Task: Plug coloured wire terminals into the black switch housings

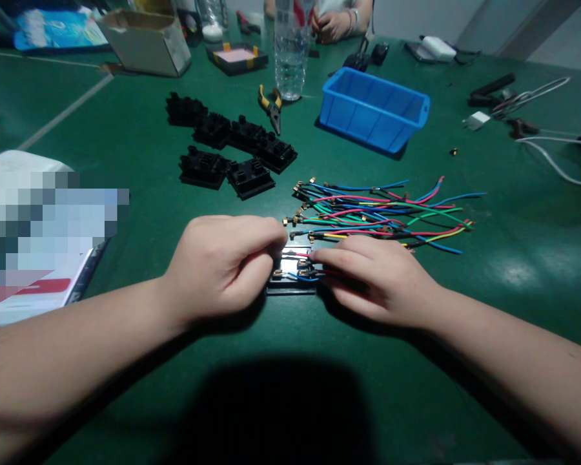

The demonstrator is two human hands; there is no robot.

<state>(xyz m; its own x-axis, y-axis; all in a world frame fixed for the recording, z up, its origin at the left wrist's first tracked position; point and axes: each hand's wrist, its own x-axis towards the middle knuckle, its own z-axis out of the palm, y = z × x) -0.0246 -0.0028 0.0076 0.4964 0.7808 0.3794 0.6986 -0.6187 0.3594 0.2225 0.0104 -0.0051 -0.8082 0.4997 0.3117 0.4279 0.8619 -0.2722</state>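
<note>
Between my hands on the green table lies a black plastic housing (290, 289) with brass-coloured metal contacts inside. My left hand (225, 261) is closed at its left side, thumb and bent finger pressed against the upper left edge. With fingertips together, my right hand (380, 274) pinches a red wire (300, 254) that runs into the housing. A blue wire (294, 276) crosses the lower part and passes under the right fingers. Just beyond the hands is a loose pile of coloured wires (368, 210) with metal terminals on their left ends.
Several similar black housings (203, 168) sit farther back, near yellow-handled pliers (271, 108). A blue bin (368, 119) and a clear bottle (289, 71) stand behind. An open cardboard box (150, 48) is back left, white cables (537, 145) right. Another person's hands (334, 26) rest across the table.
</note>
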